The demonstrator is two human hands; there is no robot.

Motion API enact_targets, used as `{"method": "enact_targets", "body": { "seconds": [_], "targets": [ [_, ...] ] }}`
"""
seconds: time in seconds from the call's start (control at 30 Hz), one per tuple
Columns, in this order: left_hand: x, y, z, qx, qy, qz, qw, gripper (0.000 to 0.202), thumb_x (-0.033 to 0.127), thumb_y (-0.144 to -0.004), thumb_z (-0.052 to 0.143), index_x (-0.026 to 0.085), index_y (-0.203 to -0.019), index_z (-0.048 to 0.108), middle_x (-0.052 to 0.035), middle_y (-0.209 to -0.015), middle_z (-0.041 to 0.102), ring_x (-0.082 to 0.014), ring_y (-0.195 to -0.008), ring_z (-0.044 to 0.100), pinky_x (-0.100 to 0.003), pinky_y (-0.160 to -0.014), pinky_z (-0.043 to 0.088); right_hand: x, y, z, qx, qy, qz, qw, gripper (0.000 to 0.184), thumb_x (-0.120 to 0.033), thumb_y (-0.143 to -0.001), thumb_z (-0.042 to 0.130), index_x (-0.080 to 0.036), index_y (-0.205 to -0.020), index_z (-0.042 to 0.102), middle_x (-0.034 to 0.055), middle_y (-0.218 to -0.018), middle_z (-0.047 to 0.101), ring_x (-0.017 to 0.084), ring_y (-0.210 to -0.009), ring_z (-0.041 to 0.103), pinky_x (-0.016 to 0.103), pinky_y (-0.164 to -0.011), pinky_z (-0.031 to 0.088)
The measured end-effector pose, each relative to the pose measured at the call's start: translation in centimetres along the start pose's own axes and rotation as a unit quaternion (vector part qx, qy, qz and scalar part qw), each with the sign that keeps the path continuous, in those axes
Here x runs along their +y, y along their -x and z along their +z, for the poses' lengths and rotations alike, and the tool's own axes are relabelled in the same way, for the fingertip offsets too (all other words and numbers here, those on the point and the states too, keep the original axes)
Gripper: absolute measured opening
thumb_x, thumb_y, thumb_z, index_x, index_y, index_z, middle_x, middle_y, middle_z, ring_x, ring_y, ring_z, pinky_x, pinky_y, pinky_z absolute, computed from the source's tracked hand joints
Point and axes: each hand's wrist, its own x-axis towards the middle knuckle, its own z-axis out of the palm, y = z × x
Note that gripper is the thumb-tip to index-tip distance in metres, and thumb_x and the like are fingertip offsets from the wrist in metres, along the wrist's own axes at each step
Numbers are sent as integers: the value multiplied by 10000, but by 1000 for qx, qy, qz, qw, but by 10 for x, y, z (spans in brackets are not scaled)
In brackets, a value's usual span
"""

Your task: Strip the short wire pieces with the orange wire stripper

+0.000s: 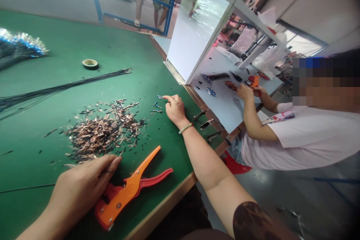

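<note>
My left hand (81,183) lies at the lower left, its fingers pinched on a thin black wire (28,186). Beside it on the green mat (42,146) rests an orange-and-red wire stripper (126,191), apparently untouched. My right hand (174,110) sits mid-table, index finger extended toward several tiny blue-tipped wire pieces (159,97); I cannot tell if it holds one. Between my hands is a heap of copper-and-black wire offcuts (104,133). A long bundle of black wires (64,88) lies farther out, with a roll of tape (90,64) and a foil-wrapped wire bundle (19,47) beyond.
Metal clips (206,123) line the mat's right edge. Across a white divider panel (194,33), a person in a pale shirt (303,138) handles an orange tool (253,81) at a white table (222,101). A blue metal frame (168,7) stands beyond the mat.
</note>
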Motion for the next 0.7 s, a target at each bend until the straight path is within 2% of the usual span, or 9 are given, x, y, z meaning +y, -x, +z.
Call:
{"method": "enact_targets", "body": {
  "seconds": [0.1,0.23,0.37,0.57,0.7],
  "targets": [
    [-1,0,0,19,-30,67,997,525,542,-1007,339,277,-760,720,50,-661,736,-135,-501,668,-231,-472,466,-2,-2,1,-11,14,3,1000,476,-117,-909,481,-304,-1278,714,76,-1148,637,253,-1091,570,379,-961,433],
    [0,0,1,37,-45,90,994,515,506,-1027,332,270,-768,709,52,-654,733,-133,-496,669,-228,-469,470,-6,-1,0,-27,46,-5,999,493,-143,-924,479,-349,-1322,685,68,-1165,630,251,-1092,559,387,-958,425],
    [0,2,2,23,-25,77,996,480,509,-1020,362,278,-787,712,51,-660,737,-129,-515,677,-217,-431,443,-7,0,-1,-40,64,-7,997,491,-148,-944,467,-360,-1342,663,68,-1188,614,247,-1111,547,387,-970,416],
    [0,2,2,8,14,40,999,478,548,-992,383,289,-784,726,46,-678,749,-122,-532,679,-206,-421,426,-6,0,-2,-37,36,-7,999,449,-132,-920,477,-344,-1234,717,61,-1181,624,243,-1125,549,389,-974,415],
    [-1,2,1,-14,24,5,1000,432,546,-956,427,299,-787,737,40,-695,756,-132,-539,676,-214,-438,431,-6,0,-1,-29,34,-5,999,503,-131,-904,494,-327,-1333,668,82,-1185,623,256,-1113,555,400,-964,426]
  ]
}}
